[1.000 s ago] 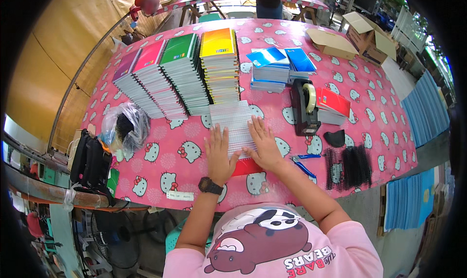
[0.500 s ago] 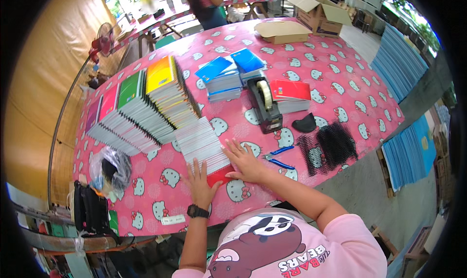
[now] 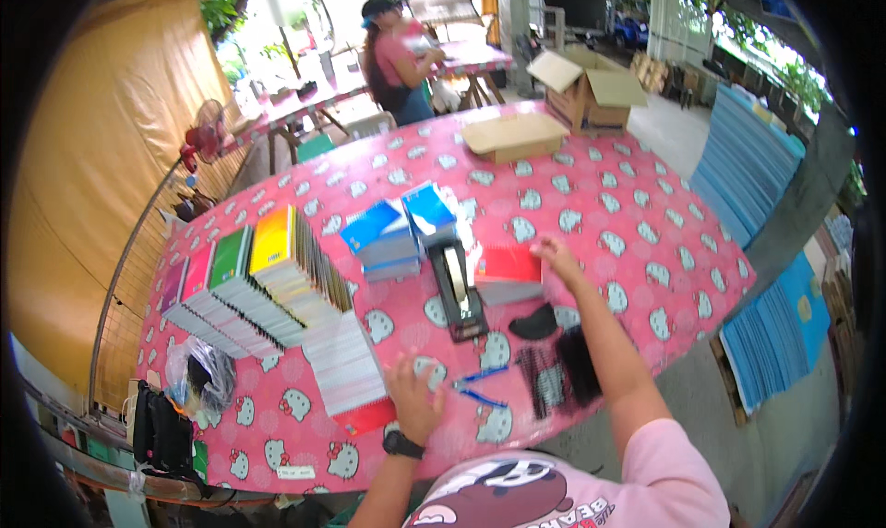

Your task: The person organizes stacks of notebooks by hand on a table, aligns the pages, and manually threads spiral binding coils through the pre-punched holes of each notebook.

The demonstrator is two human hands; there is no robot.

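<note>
My right hand [image 3: 558,259] is at the far right corner of a stack of red notebooks [image 3: 510,264], fingers apart at its edge; I cannot make out a firm grip. My left hand [image 3: 415,401], a black watch [image 3: 403,444] on its wrist, rests open beside a row of notebooks [image 3: 345,366] lying with their white page edges up. A red cover [image 3: 365,417] shows at the row's near end. Blue-handled pliers [image 3: 480,397] lie right of my left hand. Behind them stands a black tape dispenser [image 3: 459,295]. Black spiral coils [image 3: 544,380] lie near my right forearm.
Spiral notebooks with yellow [image 3: 274,240], green and pink covers stand in stacks at left. Blue notebooks [image 3: 377,230] sit mid-table. An open cardboard box [image 3: 591,94] and a flat carton [image 3: 514,137] occupy the far end. A person [image 3: 399,62] stands at another table. Blue stacks [image 3: 749,173] stand at right.
My right hand has left the near end of the notebook row and reached forward to the red stack. My left hand has shifted to the row's right side. The view has tilted up.
</note>
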